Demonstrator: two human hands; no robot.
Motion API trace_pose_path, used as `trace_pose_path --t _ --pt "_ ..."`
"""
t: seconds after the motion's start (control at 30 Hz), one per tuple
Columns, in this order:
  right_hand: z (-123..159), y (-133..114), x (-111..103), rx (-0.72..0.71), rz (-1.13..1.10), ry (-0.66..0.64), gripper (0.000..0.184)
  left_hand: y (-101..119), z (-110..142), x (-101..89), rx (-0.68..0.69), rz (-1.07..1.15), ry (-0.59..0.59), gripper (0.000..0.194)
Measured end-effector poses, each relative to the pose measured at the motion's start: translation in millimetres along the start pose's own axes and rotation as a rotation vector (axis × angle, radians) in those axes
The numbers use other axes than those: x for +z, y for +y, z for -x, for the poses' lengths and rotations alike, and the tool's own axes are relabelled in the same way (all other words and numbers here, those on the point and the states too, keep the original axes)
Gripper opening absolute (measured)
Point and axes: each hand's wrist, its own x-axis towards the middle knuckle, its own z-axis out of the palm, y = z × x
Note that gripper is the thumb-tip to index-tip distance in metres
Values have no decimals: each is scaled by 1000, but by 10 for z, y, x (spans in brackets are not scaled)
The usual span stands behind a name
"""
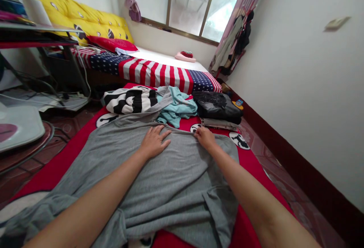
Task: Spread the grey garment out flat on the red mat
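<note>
Both hands on my grey shirt (pixel 165 179): left hand (pixel 153 141) flat, right hand (pixel 205 137) pinching, its length toward the bed (pixel 153 72) on a red mat (pixel 251 172).

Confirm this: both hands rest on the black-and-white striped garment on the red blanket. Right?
No: in the head view, the left hand and right hand rest on the grey knit garment, not the striped one. It does lie on the red blanket.

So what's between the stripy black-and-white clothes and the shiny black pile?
A crumpled light-blue cloth lies there, between the black-and-white striped clothes and the shiny black garment. The head view shows it.
</note>
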Motion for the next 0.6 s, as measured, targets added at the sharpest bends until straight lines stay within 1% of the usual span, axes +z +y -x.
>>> trace_pose_path --t 0.07,0.17,0.23,0.3,0.4,0.47,0.53,0.6 --pt "-29 29 -10 1 20 1 5 -2 0 -2 3 -18 -17 50" --pt "-21 -5 79 18 24 18 8 -7 -4 -5 2 -40 -49 52" --pt "21 -28 122 23 9 16 7 -6 -8 -6 -1 -52 -73 53" --pt "101 -17 94 12 -17 10 13 0 -11 -8 -8 -63 -87 54" --pt "323 107 -87 -17 -58 14 27 13 -9 -12 -11 -76 -91 55" --pt "539 274 -255 -19 -72 43 26 20 -4 -14 -9 -86 -91 55" --pt "778 493 -411 36 -43 116 25 26 0 -15 -9 -96 -89 56" --pt "1004 714 -525 162 38 190 31 30 3 -14 -9 -102 -88 56"
